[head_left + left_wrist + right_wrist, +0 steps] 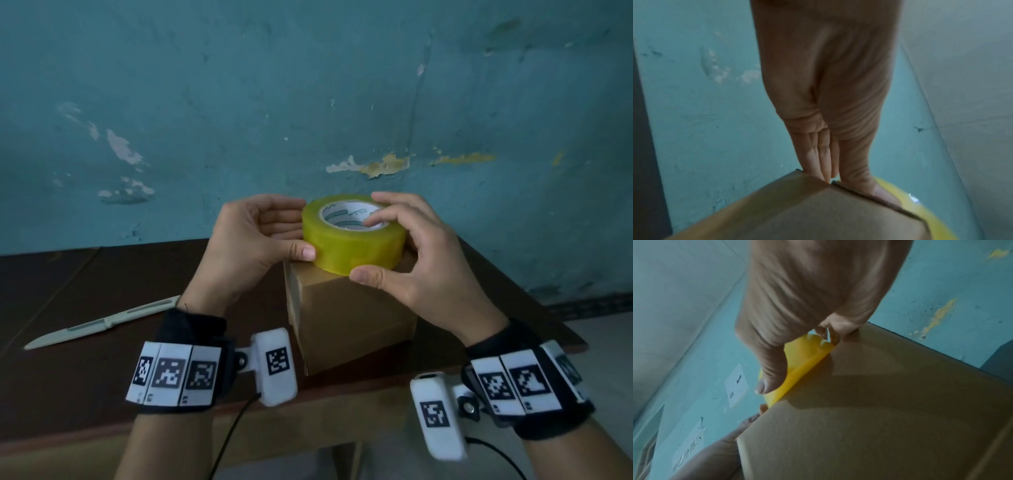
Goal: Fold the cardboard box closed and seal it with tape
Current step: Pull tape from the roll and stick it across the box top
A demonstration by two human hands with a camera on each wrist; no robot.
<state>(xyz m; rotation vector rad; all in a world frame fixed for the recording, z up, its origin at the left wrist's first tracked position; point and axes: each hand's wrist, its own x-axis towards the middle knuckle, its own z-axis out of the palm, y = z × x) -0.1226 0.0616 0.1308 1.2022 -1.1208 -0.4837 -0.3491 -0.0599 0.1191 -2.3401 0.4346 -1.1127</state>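
Observation:
A roll of yellow tape lies flat on top of the closed brown cardboard box, which stands on the dark table. My right hand grips the roll, thumb on its near side and fingers over the top into the white core. My left hand holds the roll's left side, thumb pressed on it and fingers curled behind. In the left wrist view the left hand meets the box's top edge beside the tape. In the right wrist view the right hand's thumb lies on the tape above the box.
A pale folding knife lies on the dark brown table to the left of the box. A peeling teal wall rises right behind the table. The table's right edge runs close to the box, with floor beyond it.

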